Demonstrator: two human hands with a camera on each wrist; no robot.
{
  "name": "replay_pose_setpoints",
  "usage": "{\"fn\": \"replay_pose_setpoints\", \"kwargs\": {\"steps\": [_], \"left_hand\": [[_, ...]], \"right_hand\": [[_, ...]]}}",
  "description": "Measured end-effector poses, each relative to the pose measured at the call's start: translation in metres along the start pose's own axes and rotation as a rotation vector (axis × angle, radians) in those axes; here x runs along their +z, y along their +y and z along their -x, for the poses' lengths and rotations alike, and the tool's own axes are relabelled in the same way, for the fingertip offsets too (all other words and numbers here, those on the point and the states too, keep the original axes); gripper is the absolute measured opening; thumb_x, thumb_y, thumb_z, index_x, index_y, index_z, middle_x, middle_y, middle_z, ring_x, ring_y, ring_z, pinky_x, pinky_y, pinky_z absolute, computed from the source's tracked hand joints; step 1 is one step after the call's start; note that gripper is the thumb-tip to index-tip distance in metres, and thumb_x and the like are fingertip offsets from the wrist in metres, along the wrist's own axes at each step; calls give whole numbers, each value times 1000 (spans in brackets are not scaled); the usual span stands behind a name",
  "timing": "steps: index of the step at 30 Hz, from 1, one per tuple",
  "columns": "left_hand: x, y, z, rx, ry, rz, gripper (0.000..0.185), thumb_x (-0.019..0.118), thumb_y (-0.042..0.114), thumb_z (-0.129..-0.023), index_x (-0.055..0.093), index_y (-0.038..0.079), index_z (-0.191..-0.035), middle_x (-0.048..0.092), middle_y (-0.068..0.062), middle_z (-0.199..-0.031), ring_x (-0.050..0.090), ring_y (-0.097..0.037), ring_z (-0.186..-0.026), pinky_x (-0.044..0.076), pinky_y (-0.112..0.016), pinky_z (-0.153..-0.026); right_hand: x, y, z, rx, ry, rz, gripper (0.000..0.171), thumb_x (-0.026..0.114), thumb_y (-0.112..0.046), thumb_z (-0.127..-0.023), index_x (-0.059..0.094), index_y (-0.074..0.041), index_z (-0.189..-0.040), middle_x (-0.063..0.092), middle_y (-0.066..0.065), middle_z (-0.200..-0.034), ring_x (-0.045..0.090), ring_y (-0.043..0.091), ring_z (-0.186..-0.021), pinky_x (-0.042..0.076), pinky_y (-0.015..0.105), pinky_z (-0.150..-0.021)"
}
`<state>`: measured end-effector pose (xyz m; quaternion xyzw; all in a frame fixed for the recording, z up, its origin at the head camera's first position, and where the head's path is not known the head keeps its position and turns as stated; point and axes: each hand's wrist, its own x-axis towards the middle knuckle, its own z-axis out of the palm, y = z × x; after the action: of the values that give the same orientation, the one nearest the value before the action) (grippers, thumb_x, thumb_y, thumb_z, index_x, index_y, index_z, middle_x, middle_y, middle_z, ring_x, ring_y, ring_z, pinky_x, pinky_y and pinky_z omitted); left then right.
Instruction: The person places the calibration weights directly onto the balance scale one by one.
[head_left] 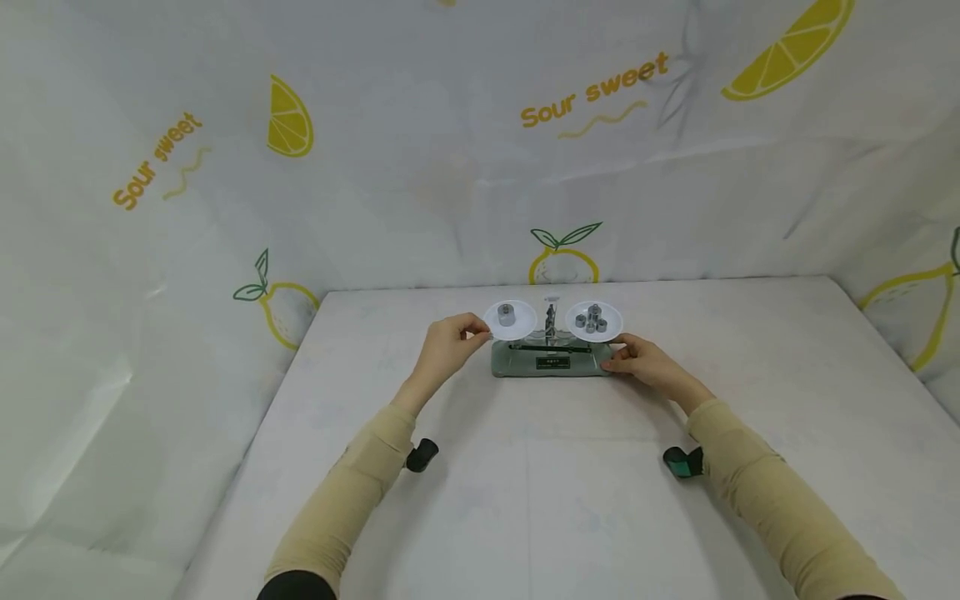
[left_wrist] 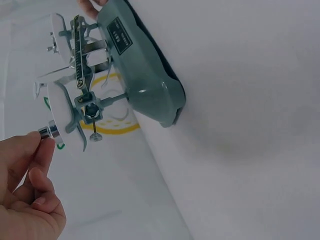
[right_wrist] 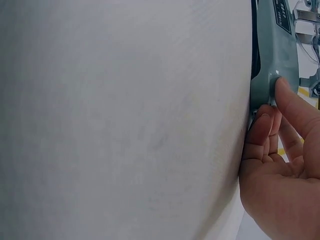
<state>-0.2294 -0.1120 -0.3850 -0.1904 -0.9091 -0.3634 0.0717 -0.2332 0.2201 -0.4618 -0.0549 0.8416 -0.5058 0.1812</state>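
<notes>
A grey-green balance scale (head_left: 551, 362) stands at the middle back of the white table. Its left pan (head_left: 491, 321) carries one metal weight (head_left: 506, 314); its right pan (head_left: 617, 327) carries several weights (head_left: 592, 318). My left hand (head_left: 480, 333) is at the scale's left end. In the left wrist view that left hand (left_wrist: 42, 142) pinches a small metal nut (left_wrist: 48, 132) at the end of the beam (left_wrist: 79, 55) between thumb and forefinger. My right hand (head_left: 611, 364) holds the base's right end. In the right wrist view the right hand (right_wrist: 272, 107) has its thumb on the base (right_wrist: 272, 55), fingers curled at its lower edge.
A lemon-print sheet (head_left: 450, 167) hangs as a wall behind and on both sides of the table (head_left: 525, 500). The table's back edge runs just behind the scale. Wrist cameras (head_left: 422, 454) sit under both beige sleeves.
</notes>
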Motion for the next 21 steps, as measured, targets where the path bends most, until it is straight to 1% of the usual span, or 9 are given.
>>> {"fn": "replay_pose_setpoints", "kwargs": {"steps": [5,6,10,17,21], "left_hand": [[6,6,-12,-36,14,0,9,66,17,-86,70,9,-89,71,-4,-87,44,-11,-63,34,-20,-56],[8,7,-14,-46,12,2,9,66,17,-86,70,9,-89,71,-4,-87,45,-11,-63,34,-19,-57],[14,8,-21,-78,-9,13,10,66,15,-86,70,8,-89,72,-6,-88,47,-11,-64,35,-18,-56],[21,10,-26,-103,-35,26,10,66,15,-86,70,7,-90,72,-7,-89,58,-14,-71,42,-18,-60],[24,11,-28,-99,-39,21,9,66,14,-85,70,6,-88,72,-7,-88,60,-15,-72,44,-18,-60]], "right_hand": [[0,3,-2,-1,7,18,57,63,-24,-88,38,-1,-133,48,1,-86,44,11,-78,37,25,-71],[0,8,-4,-4,8,16,58,64,-26,-88,38,-2,-133,48,0,-86,44,11,-78,38,25,-71],[0,6,-5,-12,4,5,59,64,-26,-88,37,-1,-134,49,0,-86,44,10,-77,38,24,-71],[0,6,-5,8,5,11,55,62,-23,-90,37,0,-134,48,0,-88,43,11,-79,37,25,-72],[-1,7,-5,16,4,23,55,61,-23,-90,37,0,-134,49,0,-88,44,11,-80,37,25,-73]]}}
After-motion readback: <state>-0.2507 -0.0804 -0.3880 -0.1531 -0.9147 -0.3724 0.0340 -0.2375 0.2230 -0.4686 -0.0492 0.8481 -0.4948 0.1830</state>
